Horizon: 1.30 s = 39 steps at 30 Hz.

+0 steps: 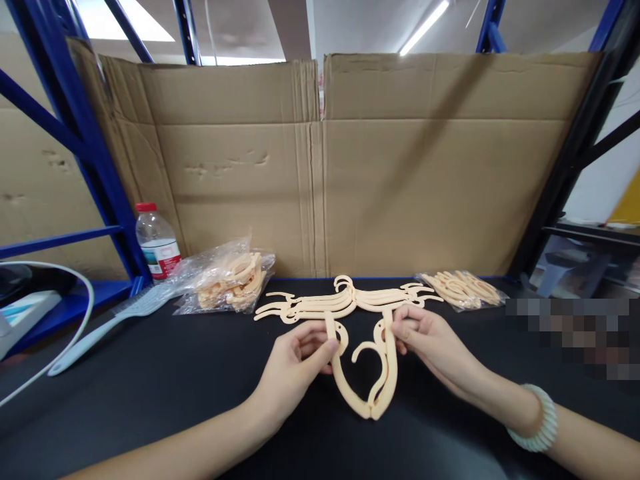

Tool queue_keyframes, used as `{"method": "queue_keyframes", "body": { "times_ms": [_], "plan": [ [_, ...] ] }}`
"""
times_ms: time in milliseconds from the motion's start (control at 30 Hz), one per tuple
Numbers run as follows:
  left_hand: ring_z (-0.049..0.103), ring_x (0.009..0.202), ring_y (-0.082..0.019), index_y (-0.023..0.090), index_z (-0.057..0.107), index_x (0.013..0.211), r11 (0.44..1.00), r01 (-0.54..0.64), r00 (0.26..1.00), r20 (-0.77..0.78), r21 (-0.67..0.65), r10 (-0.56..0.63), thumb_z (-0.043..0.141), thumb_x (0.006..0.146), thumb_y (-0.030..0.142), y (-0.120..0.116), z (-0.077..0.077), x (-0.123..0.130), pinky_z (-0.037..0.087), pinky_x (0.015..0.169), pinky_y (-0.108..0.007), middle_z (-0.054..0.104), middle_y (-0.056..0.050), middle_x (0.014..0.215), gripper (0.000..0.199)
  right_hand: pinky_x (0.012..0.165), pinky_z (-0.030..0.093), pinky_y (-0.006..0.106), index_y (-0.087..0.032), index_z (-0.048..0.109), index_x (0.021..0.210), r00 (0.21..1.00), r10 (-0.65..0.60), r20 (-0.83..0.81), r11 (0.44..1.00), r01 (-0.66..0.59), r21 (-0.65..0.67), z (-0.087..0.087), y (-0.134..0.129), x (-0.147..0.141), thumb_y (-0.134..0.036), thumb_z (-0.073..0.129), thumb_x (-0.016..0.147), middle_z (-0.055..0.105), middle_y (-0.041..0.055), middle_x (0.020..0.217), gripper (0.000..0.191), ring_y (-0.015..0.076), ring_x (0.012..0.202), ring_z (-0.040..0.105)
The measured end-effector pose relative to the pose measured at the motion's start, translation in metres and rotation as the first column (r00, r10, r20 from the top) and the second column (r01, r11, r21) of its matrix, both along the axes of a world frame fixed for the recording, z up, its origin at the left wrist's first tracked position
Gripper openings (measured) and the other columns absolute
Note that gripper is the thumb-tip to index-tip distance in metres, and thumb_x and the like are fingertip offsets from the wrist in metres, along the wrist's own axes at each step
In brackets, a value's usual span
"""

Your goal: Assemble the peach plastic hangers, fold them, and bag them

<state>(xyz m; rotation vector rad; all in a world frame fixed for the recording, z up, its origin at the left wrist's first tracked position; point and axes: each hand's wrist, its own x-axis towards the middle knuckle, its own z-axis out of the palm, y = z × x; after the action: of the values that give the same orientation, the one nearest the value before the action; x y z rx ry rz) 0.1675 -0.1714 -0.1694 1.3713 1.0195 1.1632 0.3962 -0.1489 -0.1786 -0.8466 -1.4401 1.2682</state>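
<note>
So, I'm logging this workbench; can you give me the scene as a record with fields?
left hand: grips one arm of cream plastic folding hanger
right hand: grips its other arm
hanger shape: V, hook between arms
behind it: spread cream plastic hangers
left side: clear bag of cream plastic pieces, red-capped clear bottle
surface: black tabletop

Looks like I'm at some kind of workshop or packing bench, since the black tabletop [200, 400] has blue metal shelf posts [93, 133] left of it, big cardboard sheets [450, 167] walling off its back edge and a tube light [424, 27] way above it.
</note>
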Motion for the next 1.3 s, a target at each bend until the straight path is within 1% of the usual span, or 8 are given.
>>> {"method": "queue_keyframes", "body": {
  "times_ms": [133,233,400,533,700,833,1100,1300],
  "plan": [
    [0.065,0.079,-0.018,0.014,0.066,0.092,1.000,-0.015,1.000,0.023,0.014,0.015,0.073,0.071,0.037,-0.002,0.000,0.003,0.055,0.060,-0.023,0.068,-0.005,0.085,0.032,0.068,0.050,0.027,-0.016,0.063,0.080,0.963,0.242,0.115,0.969,-0.245,0.015,0.004,-0.013,-0.010,-0.036,0.070,0.077,0.067,0.0026,0.078,0.021,0.0132,0.071,0.061],
    [0.065,0.077,-0.017,0.015,0.066,0.089,0.998,-0.051,0.998,0.049,0.043,0.049,0.074,0.071,0.036,-0.002,0.001,0.003,0.055,0.059,-0.022,0.068,-0.004,0.083,0.029,0.077,0.053,0.031,-0.016,0.068,0.089,0.941,0.320,0.114,0.946,-0.323,0.007,0.003,-0.017,-0.012,-0.033,0.066,0.081,0.069,0.0056,0.089,0.019,0.0162,0.083,0.065],
    [0.065,0.077,-0.017,0.015,0.066,0.092,0.998,-0.044,0.997,0.073,0.054,0.040,0.073,0.072,0.034,-0.001,0.000,0.002,0.055,0.059,-0.022,0.068,-0.004,0.083,0.028,0.083,0.052,0.030,-0.020,0.071,0.104,0.954,0.253,0.163,0.962,-0.266,0.061,0.003,-0.018,-0.011,-0.028,0.065,0.083,0.069,0.0055,0.098,0.023,0.0158,0.087,0.065],
    [0.064,0.084,-0.017,0.018,0.064,0.103,0.991,0.023,0.998,0.055,0.131,-0.030,0.073,0.073,0.028,-0.003,-0.002,0.001,0.055,0.072,-0.027,0.069,-0.005,0.093,0.033,0.089,0.050,0.030,-0.021,0.071,0.106,0.960,0.199,0.196,0.971,-0.220,0.092,0.003,-0.018,-0.011,-0.024,0.064,0.083,0.069,0.0042,0.093,0.024,0.0159,0.090,0.065],
    [0.062,0.090,-0.018,0.020,0.063,0.111,0.979,0.097,0.995,-0.027,0.179,-0.094,0.069,0.079,0.028,-0.004,-0.004,0.000,0.054,0.076,-0.028,0.068,-0.006,0.103,0.034,0.087,0.050,0.029,-0.025,0.071,0.106,0.951,0.253,0.179,0.957,-0.273,0.096,0.004,-0.024,-0.015,-0.021,0.062,0.084,0.066,0.0041,0.107,0.023,0.0162,0.096,0.064],
    [0.061,0.082,-0.017,0.019,0.063,0.111,0.979,0.140,0.990,-0.051,0.146,-0.133,0.067,0.080,0.031,-0.004,-0.007,0.001,0.055,0.071,-0.030,0.068,-0.007,0.096,0.033,0.083,0.050,0.027,-0.027,0.070,0.107,0.930,0.294,0.222,0.936,-0.327,0.129,0.005,-0.028,-0.017,-0.017,0.061,0.085,0.066,0.0041,0.108,0.026,0.0159,0.096,0.063],
    [0.060,0.079,-0.017,0.016,0.066,0.104,0.989,0.088,0.994,-0.080,0.117,-0.079,0.069,0.077,0.031,-0.003,-0.010,0.001,0.054,0.069,-0.029,0.068,-0.007,0.092,0.031,0.075,0.050,0.025,-0.023,0.068,0.103,0.912,0.256,0.319,0.936,-0.316,0.153,0.002,-0.026,-0.015,-0.019,0.055,0.088,0.065,0.0033,0.099,0.019,0.0141,0.087,0.062],
    [0.061,0.077,-0.017,0.014,0.066,0.101,0.996,0.057,0.996,-0.073,0.073,-0.052,0.069,0.076,0.033,0.001,-0.009,0.000,0.054,0.065,-0.027,0.068,-0.008,0.092,0.032,0.076,0.047,0.026,-0.021,0.064,0.095,0.888,0.102,0.448,0.935,-0.240,0.263,-0.001,-0.026,-0.013,-0.025,0.051,0.092,0.063,0.0021,0.092,0.014,0.0141,0.084,0.058]
  ]
}}
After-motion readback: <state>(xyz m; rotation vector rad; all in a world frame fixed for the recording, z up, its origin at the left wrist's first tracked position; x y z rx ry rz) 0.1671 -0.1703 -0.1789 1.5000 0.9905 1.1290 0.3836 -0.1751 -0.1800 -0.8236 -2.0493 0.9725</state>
